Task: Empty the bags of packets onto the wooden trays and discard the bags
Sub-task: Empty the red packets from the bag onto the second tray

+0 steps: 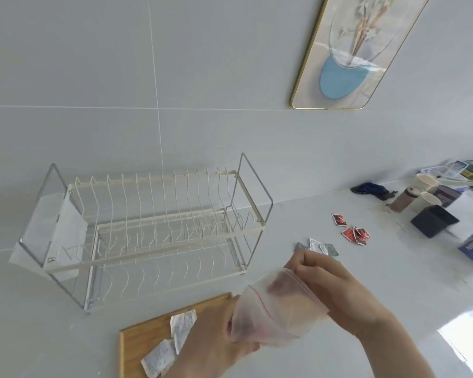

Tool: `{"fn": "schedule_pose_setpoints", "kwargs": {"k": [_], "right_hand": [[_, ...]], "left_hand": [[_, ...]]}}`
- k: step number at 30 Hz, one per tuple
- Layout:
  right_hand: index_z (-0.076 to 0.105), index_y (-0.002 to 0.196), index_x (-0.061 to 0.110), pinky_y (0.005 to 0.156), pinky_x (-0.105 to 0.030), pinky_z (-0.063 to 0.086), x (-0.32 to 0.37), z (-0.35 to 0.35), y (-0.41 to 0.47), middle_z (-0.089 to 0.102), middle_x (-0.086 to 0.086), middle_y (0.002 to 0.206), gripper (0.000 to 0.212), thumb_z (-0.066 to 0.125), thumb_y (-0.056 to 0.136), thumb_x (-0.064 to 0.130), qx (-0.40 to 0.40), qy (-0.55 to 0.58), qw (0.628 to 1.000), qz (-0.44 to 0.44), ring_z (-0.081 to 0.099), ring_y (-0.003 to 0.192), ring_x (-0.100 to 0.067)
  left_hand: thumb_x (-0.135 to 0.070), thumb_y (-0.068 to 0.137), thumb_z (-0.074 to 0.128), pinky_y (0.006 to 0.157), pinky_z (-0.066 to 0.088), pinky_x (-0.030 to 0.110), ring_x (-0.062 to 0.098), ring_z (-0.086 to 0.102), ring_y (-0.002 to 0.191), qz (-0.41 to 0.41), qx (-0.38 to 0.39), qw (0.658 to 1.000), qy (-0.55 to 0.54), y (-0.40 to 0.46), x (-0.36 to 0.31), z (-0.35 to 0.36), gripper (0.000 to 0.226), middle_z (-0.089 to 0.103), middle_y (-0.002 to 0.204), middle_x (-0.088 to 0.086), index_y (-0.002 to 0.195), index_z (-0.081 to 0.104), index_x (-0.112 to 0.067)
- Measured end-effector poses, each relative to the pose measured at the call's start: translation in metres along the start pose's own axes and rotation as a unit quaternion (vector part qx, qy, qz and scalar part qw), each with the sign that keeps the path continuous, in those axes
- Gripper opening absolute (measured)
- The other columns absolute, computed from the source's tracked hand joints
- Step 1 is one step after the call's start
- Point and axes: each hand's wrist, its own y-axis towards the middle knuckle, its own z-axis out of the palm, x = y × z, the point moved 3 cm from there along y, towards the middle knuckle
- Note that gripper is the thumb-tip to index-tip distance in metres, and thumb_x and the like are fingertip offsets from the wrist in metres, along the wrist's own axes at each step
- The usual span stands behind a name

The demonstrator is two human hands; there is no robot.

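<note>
Overhead: both hands, left and right, gripping clear zip bag; white packets on wooden tray beside left hand.

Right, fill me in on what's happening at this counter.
A person holds a clear zip bag in both hands: the left hand grips its lower end, the right hand pinches the zip end. The bag looks empty or nearly so. White packets lie on the wooden tray below. Red packets and grey packets lie loose on the counter, beside an empty dish rack.
</note>
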Motion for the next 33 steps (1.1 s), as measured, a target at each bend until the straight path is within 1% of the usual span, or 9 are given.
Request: {"fn": "schedule_pose_setpoints", "kwargs": {"k": [5,9,12,15,19,22,26,30,33], "right_hand": [[0.068,0.099,0.005,0.083,-0.046,0.057,-0.064,-0.051,0.010,0.075,-0.021,0.104,0.081,0.088,0.051,0.067,-0.172,0.172,0.970,0.010,0.074,0.094,-0.035],[0.062,0.126,0.007,0.084,-0.049,0.058,-0.122,-0.065,-0.002,0.077,-0.017,0.114,0.117,0.090,0.034,0.072,-0.178,0.152,0.966,0.112,0.075,0.102,-0.032],[0.063,0.129,0.015,0.090,-0.050,0.059,-0.133,-0.067,-0.012,0.074,-0.016,0.123,0.102,0.094,0.044,0.062,-0.134,0.146,0.972,0.128,0.070,0.115,-0.033],[0.068,0.125,0.014,0.090,-0.051,0.060,-0.134,-0.082,-0.004,0.075,-0.019,0.119,0.061,0.090,0.071,0.031,-0.144,0.198,0.965,0.095,0.072,0.110,-0.037],[0.069,0.119,0.006,0.078,-0.046,0.063,-0.133,-0.130,0.005,0.076,-0.023,0.111,0.030,0.060,0.093,-0.005,-0.208,0.226,0.948,0.085,0.074,0.094,-0.040],[0.070,0.115,0.011,0.092,-0.057,0.056,-0.134,-0.173,0.005,0.078,-0.020,0.107,0.029,0.061,0.093,-0.004,-0.222,0.173,0.954,0.104,0.073,0.096,-0.045],[0.072,0.103,0.015,0.077,-0.047,0.059,-0.130,-0.241,0.009,0.079,-0.018,0.088,0.029,0.061,0.090,-0.008,-0.222,-0.028,0.970,0.095,0.075,0.077,-0.029],[0.066,0.081,0.030,0.058,-0.023,0.043,-0.117,-0.292,0.022,0.071,-0.002,0.072,0.018,0.069,0.087,0.013,-0.169,-0.258,0.950,0.055,0.056,0.057,-0.011],[0.065,0.090,0.035,0.058,-0.022,0.043,-0.108,-0.309,0.033,0.068,0.011,0.071,0.016,0.071,0.083,0.022,-0.130,-0.373,0.919,0.010,0.057,0.061,-0.008]], "left_hand": [[-0.050,0.050,0.096,0.063,0.052,0.019,0.004,0.068,0.070,-0.061,-0.089,0.983,-0.146,0.013,-0.013,0.017,0.054,0.073,0.076,-0.012,0.090,0.071,-0.025],[-0.035,0.057,0.096,0.057,0.056,0.021,0.010,0.076,0.076,-0.109,-0.130,0.955,-0.244,0.039,-0.029,0.035,0.052,0.079,0.085,-0.003,0.099,0.069,-0.021],[-0.032,0.062,0.095,0.069,0.060,0.031,0.015,0.078,0.083,-0.118,-0.133,0.946,-0.271,0.061,-0.050,0.061,0.048,0.081,0.089,0.001,0.101,0.069,-0.024],[-0.025,0.073,0.090,0.069,0.060,0.028,0.023,0.078,0.086,-0.123,-0.118,0.943,-0.287,0.079,-0.063,0.093,0.044,0.081,0.092,0.008,0.110,0.068,-0.014],[-0.048,0.054,0.086,0.073,0.055,0.021,0.014,0.076,0.092,-0.167,-0.121,0.943,-0.263,0.091,-0.059,0.125,0.077,0.078,0.106,0.004,0.121,0.061,-0.018],[-0.044,0.057,0.088,0.076,0.050,0.022,0.005,0.073,0.087,-0.209,-0.175,0.935,-0.225,0.097,-0.052,0.130,0.076,0.070,0.113,0.000,0.121,0.051,-0.028],[-0.030,0.074,0.087,0.097,0.045,0.034,0.011,0.062,0.111,-0.194,-0.239,0.946,-0.103,0.115,-0.046,0.129,0.076,0.058,0.129,-0.001,0.133,0.040,-0.036],[-0.033,0.079,0.081,0.106,0.038,0.030,0.006,0.050,0.125,-0.156,-0.186,0.969,0.042,0.148,-0.053,0.146,0.077,0.050,0.136,-0.016,0.144,0.039,-0.036],[-0.040,0.081,0.075,0.110,0.033,0.025,0.001,0.040,0.129,-0.128,-0.116,0.977,0.128,0.174,-0.061,0.169,0.072,0.045,0.137,-0.025,0.144,0.040,-0.039]]}}
